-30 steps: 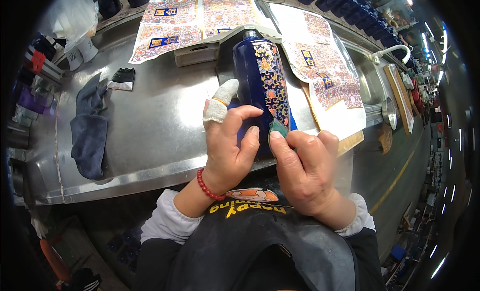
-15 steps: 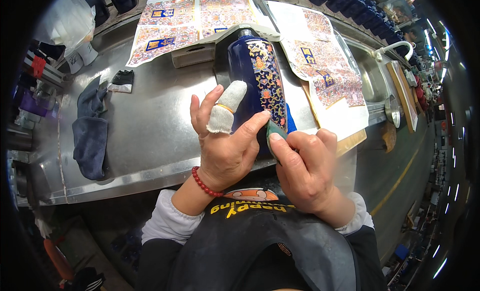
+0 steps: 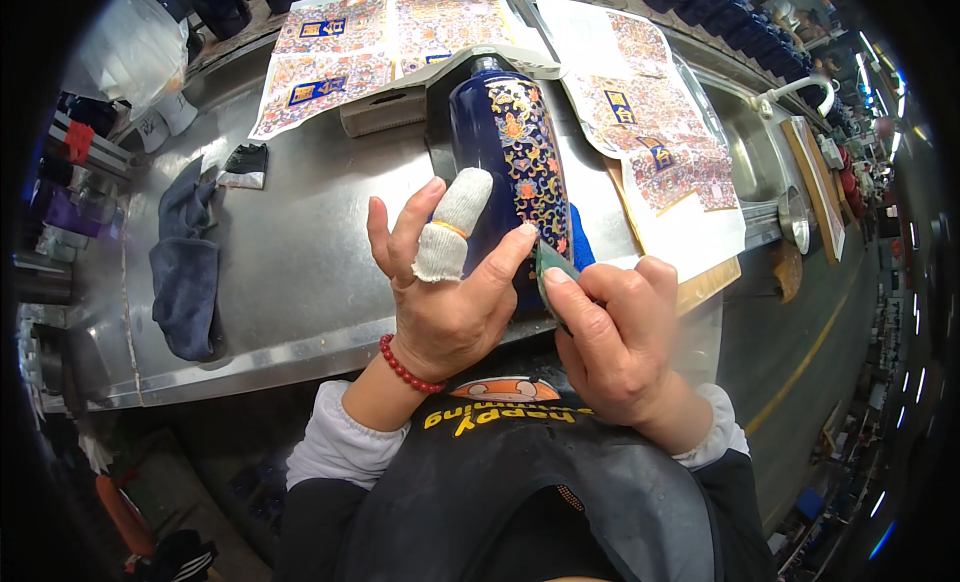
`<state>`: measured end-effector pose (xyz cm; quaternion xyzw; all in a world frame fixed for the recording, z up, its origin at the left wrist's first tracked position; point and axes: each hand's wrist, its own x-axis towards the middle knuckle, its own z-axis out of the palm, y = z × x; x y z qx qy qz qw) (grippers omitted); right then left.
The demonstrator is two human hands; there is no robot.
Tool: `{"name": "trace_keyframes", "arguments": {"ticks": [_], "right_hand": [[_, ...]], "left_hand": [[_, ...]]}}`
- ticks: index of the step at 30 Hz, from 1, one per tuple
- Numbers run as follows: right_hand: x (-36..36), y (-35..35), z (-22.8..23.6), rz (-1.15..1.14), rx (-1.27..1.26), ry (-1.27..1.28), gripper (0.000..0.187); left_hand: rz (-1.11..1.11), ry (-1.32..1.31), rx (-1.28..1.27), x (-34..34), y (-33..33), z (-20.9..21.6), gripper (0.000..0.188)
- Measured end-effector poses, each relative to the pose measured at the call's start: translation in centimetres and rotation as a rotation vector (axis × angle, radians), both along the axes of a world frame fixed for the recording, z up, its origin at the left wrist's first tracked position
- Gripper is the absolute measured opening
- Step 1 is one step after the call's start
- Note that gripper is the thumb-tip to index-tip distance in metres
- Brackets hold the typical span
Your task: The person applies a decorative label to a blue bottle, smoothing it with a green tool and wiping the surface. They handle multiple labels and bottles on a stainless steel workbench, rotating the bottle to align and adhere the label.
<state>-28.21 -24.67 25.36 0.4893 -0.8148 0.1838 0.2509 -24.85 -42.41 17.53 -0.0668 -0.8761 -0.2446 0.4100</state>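
Note:
A dark blue bottle (image 3: 512, 162) with a band of colourful floral decoration lies on its side, its neck pointing away from me. My left hand (image 3: 445, 322) has its fingers spread, and its thumb presses on the decorated side near the bottle's base. One of its fingers wears a white knitted finger cover (image 3: 452, 227) held by a rubber band. Pinched in my right hand (image 3: 625, 342) is a thin dark green scraper-like piece (image 3: 549, 266), its tip close to the left thumb and the bottle's lower end. The fingers partly hide the bottle's base.
Printed pattern sheets (image 3: 340, 42) lie beyond the bottle, with more sheets (image 3: 690, 207) at its right. A dark cloth (image 3: 186, 267) and a small packet (image 3: 244, 166) rest on the metal table (image 3: 300, 242). A sink (image 3: 755, 157) with a tap (image 3: 810, 87) stands at the right.
The view has shifted slightly. Both hands stay almost in place at the bottle's lower end, with the green piece still in the right hand.

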Motion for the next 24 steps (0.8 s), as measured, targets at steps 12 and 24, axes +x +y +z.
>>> {"name": "trace_keyframes", "arguments": {"ticks": [12,24], "right_hand": [[-0.32,0.24,-0.24,0.034,-0.018,-0.016,0.036],[-0.57,0.27,-0.44,0.049,-0.041,-0.013,0.037]], "left_hand": [[0.012,-0.003,-0.001,-0.07,0.12,-0.16,0.042],[0.009,-0.015,0.009,-0.03,0.22,-0.11,0.041]]}}
